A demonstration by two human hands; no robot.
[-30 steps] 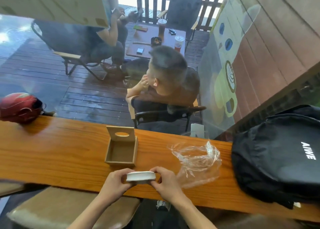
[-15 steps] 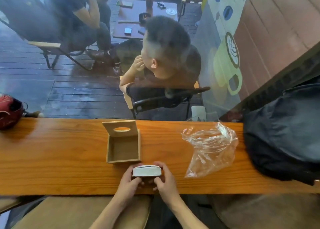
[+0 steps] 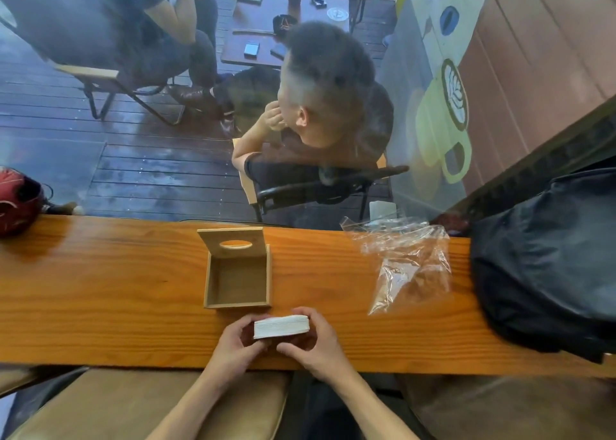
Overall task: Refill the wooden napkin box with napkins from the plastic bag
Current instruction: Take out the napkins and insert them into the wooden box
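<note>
white napkin stack pinched between both hands' fingers, near open wooden box

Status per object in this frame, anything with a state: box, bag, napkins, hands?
wooden napkin box: lid up, nothing inside
plastic bag: lying crumpled on the counter, looks emptied
napkin stack: out of the bag, held in front of the box
left hand: grips the stack's left end
right hand: grips the stack's right end
</note>
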